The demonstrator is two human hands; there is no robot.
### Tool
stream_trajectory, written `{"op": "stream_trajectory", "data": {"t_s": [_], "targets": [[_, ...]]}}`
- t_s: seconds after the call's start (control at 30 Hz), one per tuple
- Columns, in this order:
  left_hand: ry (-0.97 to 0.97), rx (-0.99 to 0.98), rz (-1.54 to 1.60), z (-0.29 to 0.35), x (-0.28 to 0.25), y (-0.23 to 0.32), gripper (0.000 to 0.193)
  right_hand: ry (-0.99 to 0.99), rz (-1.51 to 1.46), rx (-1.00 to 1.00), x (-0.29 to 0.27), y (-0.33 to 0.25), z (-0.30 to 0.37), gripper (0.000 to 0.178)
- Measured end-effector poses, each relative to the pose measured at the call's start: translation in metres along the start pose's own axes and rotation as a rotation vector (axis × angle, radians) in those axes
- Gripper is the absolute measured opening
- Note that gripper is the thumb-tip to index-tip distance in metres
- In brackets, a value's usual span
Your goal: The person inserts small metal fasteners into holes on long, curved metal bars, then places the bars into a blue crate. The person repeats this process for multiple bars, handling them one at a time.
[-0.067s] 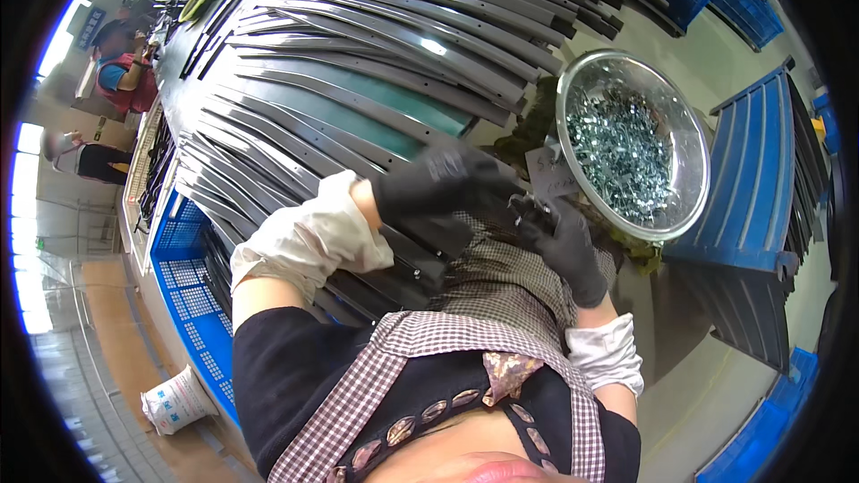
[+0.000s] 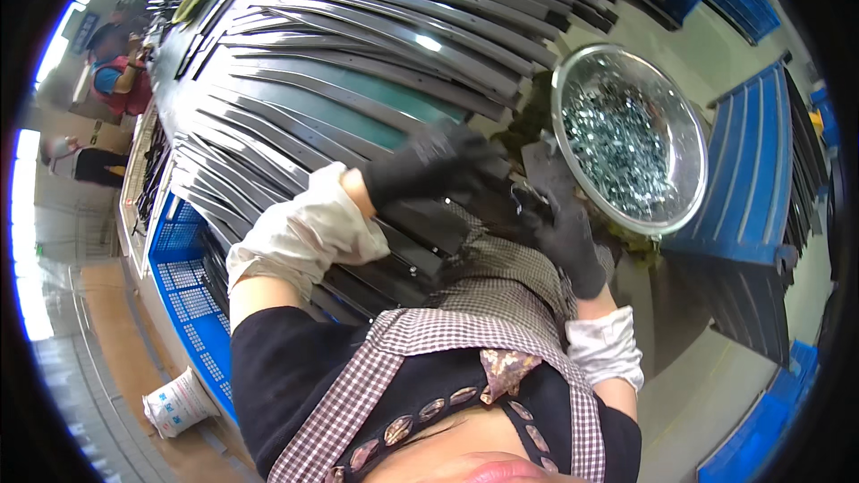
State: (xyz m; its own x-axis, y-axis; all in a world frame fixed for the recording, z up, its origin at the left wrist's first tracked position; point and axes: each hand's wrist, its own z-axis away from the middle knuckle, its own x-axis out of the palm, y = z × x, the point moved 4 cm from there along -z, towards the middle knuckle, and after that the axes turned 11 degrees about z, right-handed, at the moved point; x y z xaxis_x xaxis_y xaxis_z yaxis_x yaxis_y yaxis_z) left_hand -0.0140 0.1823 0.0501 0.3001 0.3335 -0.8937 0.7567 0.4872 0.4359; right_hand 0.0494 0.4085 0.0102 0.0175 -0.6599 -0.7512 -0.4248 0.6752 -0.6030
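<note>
The right hand curls around small shiny fittings, near-left of the round basin; the left hand, farther off, grip too blurred to tell, crosses dark strips running far-left to near-right.

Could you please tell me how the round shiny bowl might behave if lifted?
The bowl would probably feel heavy, given the many small metallic-looking pieces inside. Its smooth, glossy surface may be slippery, and tilting it could spill the loose pieces.
</note>
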Motion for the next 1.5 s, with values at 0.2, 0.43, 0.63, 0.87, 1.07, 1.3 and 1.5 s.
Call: {"op": "stream_trajectory", "data": {"t_s": [0.2,0.43,0.63,0.87,1.07,1.3,1.5], "targets": [[0.072,-0.056,0.108,0.01,-0.001,-0.044,0.044,-0.005,0.092,-0.04,0.016,0.021,-0.012,0.038],[0.067,-0.06,0.285,0.004,0.005,-0.041,0.037,-0.022,-0.092,-0.171,0.027,0.019,-0.037,0.025],[0.044,-0.097,0.319,0.001,0.001,-0.038,0.04,-0.223,-0.078,0.101,0.044,0.042,-0.042,0.024],[0.048,-0.098,0.291,0.004,0.001,-0.036,0.04,-0.019,0.082,0.028,0.025,0.034,-0.002,0.031],[0.063,-0.062,0.281,0.006,0.005,-0.041,0.038,-0.058,0.156,-0.053,0.024,0.022,-0.011,0.023],[0.05,-0.007,0.189,0.005,0.0,-0.04,0.038,-0.079,0.476,-0.122,0.022,-0.011,-0.035,0.02],[0.121,0.088,0.062,0.006,0.006,-0.034,0.035,-0.013,0.178,-0.119,-0.01,0.026,-0.021,0.022]]}}
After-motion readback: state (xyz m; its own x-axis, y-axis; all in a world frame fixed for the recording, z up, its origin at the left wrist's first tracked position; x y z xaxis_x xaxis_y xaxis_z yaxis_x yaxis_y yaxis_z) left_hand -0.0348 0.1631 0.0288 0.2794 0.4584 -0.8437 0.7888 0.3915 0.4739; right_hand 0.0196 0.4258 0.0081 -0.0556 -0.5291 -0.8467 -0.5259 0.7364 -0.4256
